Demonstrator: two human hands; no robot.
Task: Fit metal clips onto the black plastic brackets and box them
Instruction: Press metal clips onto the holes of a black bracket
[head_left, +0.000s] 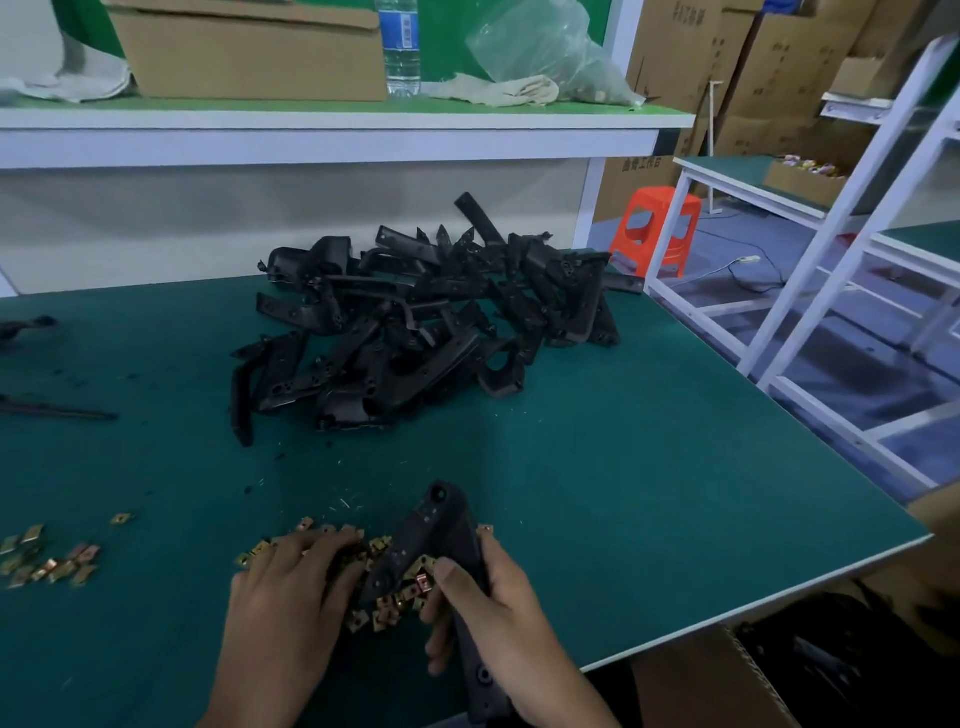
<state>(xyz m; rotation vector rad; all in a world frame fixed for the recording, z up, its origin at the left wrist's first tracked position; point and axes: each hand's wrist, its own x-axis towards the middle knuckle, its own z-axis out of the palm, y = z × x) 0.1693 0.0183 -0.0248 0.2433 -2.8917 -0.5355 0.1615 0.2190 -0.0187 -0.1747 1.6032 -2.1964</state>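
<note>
Two hands at the counter's (649, 493) front edge. Right hand (498, 618) has fingers (453, 572) clamped round a bracket (441, 525), left hand (291, 597) lies loose over the metal clips (384, 610). Heap of brackets (415, 322) sits nearer the far edge.

Light: dim and cool with a blue-green cast, diffuse from above, brightest on the upper shelf (332, 111) and the cartons (769, 78) at right, while the bench (649, 441) darkens toward its near left corner and the pile of black brackets (415, 322) reads as one dark mass with a soft shadow at its foot. Sharpness: fair at centre, soft and smeared low in frame across the left hand (291, 597), the right hand (498, 613), the bracket (441, 525) it holds and the clips (384, 608). Distortion: wide-angle, so the bench edge and the white frame (827, 234) lean and stretch toward the right margin.
</note>
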